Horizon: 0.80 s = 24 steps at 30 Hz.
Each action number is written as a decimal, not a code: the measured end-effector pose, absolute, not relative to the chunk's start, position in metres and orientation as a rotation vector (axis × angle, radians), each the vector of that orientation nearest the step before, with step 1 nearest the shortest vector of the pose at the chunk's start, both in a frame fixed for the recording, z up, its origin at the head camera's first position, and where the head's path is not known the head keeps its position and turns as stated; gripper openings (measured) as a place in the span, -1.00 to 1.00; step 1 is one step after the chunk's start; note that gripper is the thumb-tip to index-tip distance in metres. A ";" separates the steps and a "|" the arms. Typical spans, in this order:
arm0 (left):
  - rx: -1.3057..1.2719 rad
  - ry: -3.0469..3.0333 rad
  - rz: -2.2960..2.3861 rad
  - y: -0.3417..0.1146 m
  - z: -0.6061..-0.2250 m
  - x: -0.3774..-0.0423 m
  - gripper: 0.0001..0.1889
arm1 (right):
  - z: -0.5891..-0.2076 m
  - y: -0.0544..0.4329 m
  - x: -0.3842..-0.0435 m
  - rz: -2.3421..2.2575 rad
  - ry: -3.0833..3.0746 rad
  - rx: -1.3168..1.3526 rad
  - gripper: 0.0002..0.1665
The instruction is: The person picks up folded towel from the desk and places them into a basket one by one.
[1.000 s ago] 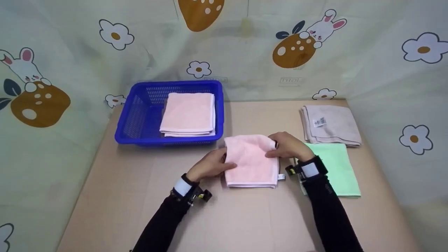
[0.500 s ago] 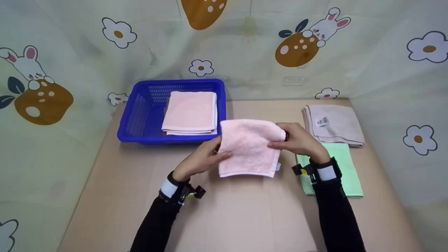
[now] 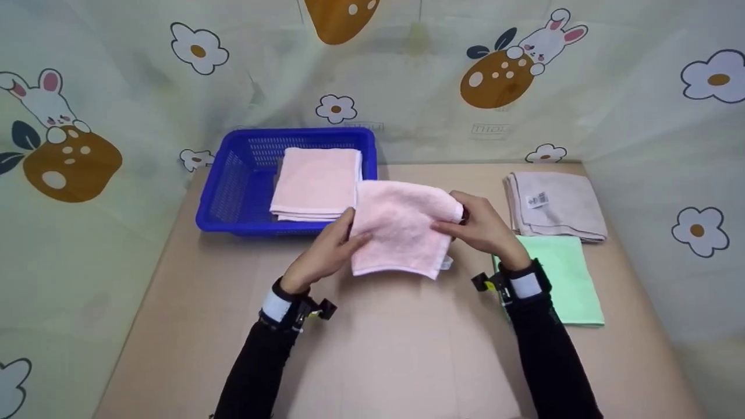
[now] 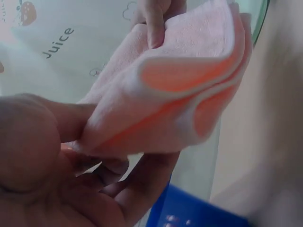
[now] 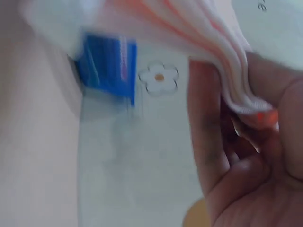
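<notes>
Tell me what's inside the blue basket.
The blue basket holds a stack of folded pink cloth, with something darker at the stack's left edge. Whatever lies beneath is covered, and the held pink cloth hides the basket's near right corner.

Pale green rabbit-print sheeting (image 3: 401, 75) behind a tan tabletop (image 3: 396, 349)

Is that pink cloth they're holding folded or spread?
Folded. The pink cloth shows stacked layers and rounded folds in the left wrist view.
</notes>
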<state>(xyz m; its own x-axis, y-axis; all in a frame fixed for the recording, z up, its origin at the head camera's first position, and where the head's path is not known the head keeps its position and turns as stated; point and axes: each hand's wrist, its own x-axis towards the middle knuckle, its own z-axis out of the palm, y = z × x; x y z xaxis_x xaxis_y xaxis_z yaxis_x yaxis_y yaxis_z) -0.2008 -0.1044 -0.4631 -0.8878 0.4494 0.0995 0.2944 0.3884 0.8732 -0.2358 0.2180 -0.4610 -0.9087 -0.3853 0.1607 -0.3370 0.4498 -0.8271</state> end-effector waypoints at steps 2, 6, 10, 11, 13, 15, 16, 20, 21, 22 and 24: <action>0.630 2.555 1.568 -0.109 -0.461 -0.205 -0.73 | -0.462 0.208 -0.238 -1.576 2.620 -0.668 -0.55; 0.532 2.615 1.877 -0.117 -0.460 -0.213 -0.64 | -0.459 0.186 -0.244 -1.748 2.568 -0.696 -0.21; 0.582 2.706 2.129 -0.132 -0.463 -0.223 -0.83 | -0.450 0.156 -0.260 -1.886 2.550 -0.738 -0.11; 0.615 2.745 2.141 -0.136 -0.464 -0.226 -0.91 | -0.447 0.147 -0.265 -1.921 2.556 -0.753 -0.16; 0.662 2.800 2.141 -0.146 -0.467 -0.233 -0.81 | -0.443 0.130 -0.276 -1.983 2.574 -0.789 -0.34; 0.665 2.841 2.122 -0.156 -0.469 -0.238 -0.68 | -0.440 0.114 -0.288 -2.029 2.584 -0.809 -0.52; 0.649 2.856 2.110 -0.161 -0.470 -0.240 -0.63 | -0.440 0.106 -0.294 -2.056 2.567 -0.814 -0.58; 0.537 2.959 1.999 -0.178 -0.475 -0.248 -0.50 | -0.447 0.080 -0.318 -2.078 2.516 -0.774 -0.73; 0.509 3.002 1.946 -0.181 -0.478 -0.250 -0.49 | -0.451 0.074 -0.323 -2.060 2.520 -0.751 -0.74; 0.480 3.047 1.896 -0.183 -0.480 -0.252 -0.50 | -0.455 0.069 -0.328 -2.026 2.537 -0.726 -0.73; 0.408 3.144 1.841 -0.187 -0.487 -0.256 -0.53 | -0.466 0.060 -0.335 -1.921 2.607 -0.689 -0.71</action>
